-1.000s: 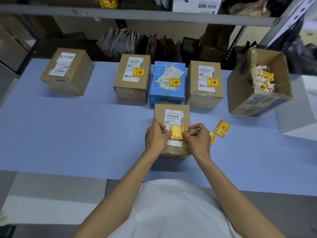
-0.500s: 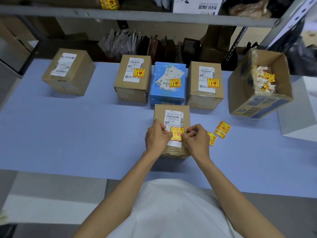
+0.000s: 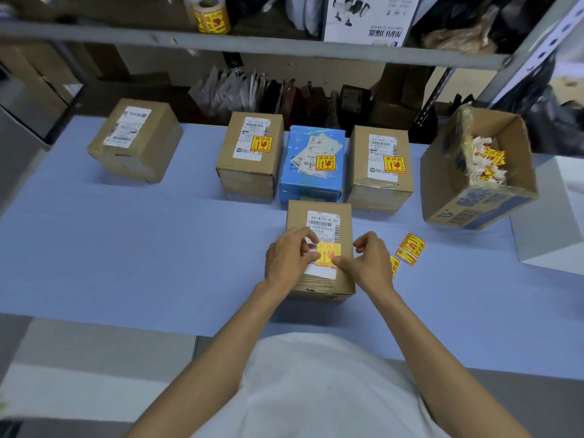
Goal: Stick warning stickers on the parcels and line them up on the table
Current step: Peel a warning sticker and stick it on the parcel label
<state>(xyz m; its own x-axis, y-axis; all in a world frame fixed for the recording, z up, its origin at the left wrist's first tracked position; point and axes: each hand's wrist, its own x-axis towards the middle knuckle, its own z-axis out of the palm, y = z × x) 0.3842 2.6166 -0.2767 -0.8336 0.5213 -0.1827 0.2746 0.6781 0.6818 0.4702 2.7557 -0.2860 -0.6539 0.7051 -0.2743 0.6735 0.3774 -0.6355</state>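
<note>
A brown parcel stands on the blue table right in front of me. A yellow warning sticker lies flat on its top, over the white shipping label. My left hand rests on the parcel at the sticker's left edge and pinches a small white scrap of backing paper. My right hand has curled fingers, and its thumb tip presses the sticker's lower right corner. Behind stand three stickered parcels in a row: brown, blue, brown.
A brown parcel without a sticker sits at the far left. Loose stickers lie right of my right hand. An open carton of peeled backings stands far right beside a white box. A sticker roll sits on the shelf.
The sticker was held between both hands above the label; now it lies flat on the parcel. My right hand has shifted to the sticker's lower right corner.
</note>
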